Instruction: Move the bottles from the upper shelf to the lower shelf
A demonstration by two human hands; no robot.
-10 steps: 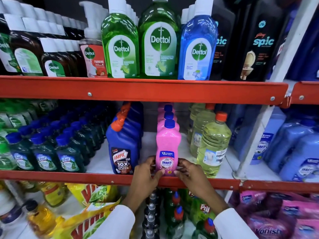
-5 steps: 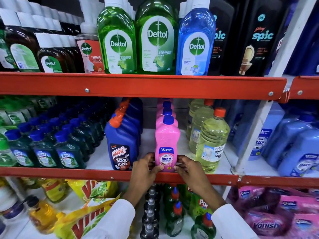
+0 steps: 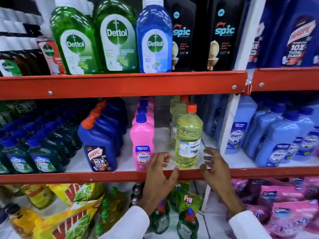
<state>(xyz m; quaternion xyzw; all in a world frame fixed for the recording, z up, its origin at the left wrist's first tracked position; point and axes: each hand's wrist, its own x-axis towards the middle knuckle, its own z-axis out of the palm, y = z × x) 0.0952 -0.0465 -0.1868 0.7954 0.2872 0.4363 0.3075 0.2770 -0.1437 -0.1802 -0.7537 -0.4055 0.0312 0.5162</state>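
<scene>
At the middle shelf's front edge, head view: both hands open, empty, flanking the front yellow bottle (image 3: 188,144). Left hand (image 3: 159,173) has fingers spread, tips close to the bottle's lower left side, thumb over the red shelf rail (image 3: 120,177); contact not clear, some motion blur. Right hand (image 3: 214,167) is open just right of the bottle, fingers curled loosely, a gap visible between fingertips and plastic. Neither grip has hold of anything.

Step, as I read it: reach onto the yellow bottle, grasp not yet closed. Next move needs both palms to close on the lower body, lift clear of the rail lip, then bring it down to the shelf below, which is crowded with Pril bottles (image 3: 187,223) and Vim pouches (image 3: 72,219). A free slot there isn't obvious.

Bottle itself: clear plastic, pale yellow liquid nearly to the shoulder, orange-red cap, white label low on the front, text too blurred to read. Upright, at the shelf front, with more of the same behind it (image 3: 176,111). Ribbed round body, probably heavy when full; two-handed hold makes sense.

Neighbours: pink Shakti bottle (image 3: 142,144) just left, upright, close to the left hand's knuckles. Blue Harpic bottle (image 3: 99,145) further left. Top shelf carries Dettol bottles (image 3: 114,37), untouched.
</scene>
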